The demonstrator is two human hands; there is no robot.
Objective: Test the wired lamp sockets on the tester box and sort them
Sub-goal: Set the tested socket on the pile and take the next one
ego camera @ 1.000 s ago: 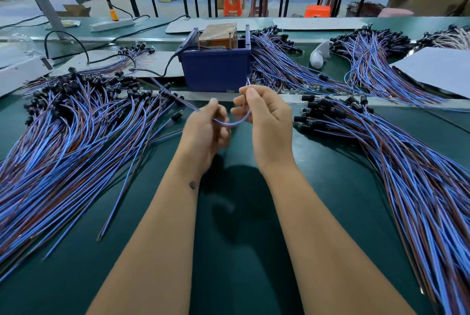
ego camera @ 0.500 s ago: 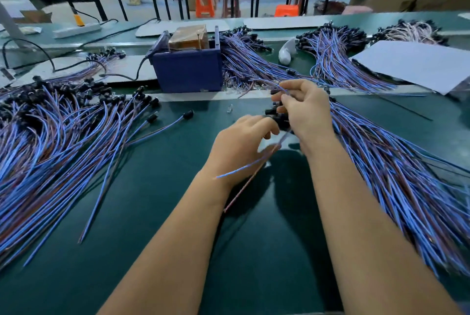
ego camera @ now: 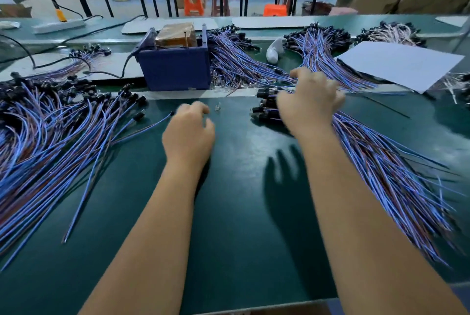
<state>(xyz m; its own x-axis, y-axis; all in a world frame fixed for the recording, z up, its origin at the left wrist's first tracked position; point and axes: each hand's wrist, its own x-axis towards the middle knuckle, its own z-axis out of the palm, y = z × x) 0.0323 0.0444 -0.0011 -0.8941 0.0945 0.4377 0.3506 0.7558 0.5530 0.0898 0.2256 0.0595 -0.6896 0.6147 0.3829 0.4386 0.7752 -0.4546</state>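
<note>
Head view: right hand (ego camera: pixel 309 101), fingers spread, reaches over black-capped blue-wired sockets (ego camera: pixel 265 105) lying beside it; left hand (ego camera: pixel 189 134), loosely curled, holds nothing.

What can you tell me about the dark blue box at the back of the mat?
The blue box is a dark blue open-topped plastic-looking bin, standing upright just beyond the green mat. A brown block wrapped in glossy tape sticks up out of it, and two flat blue uprights rise from its left and right walls. A black cable runs from its left side across the bench. A heap of blue wires lies against its right side. Neither hand touches it.
</note>
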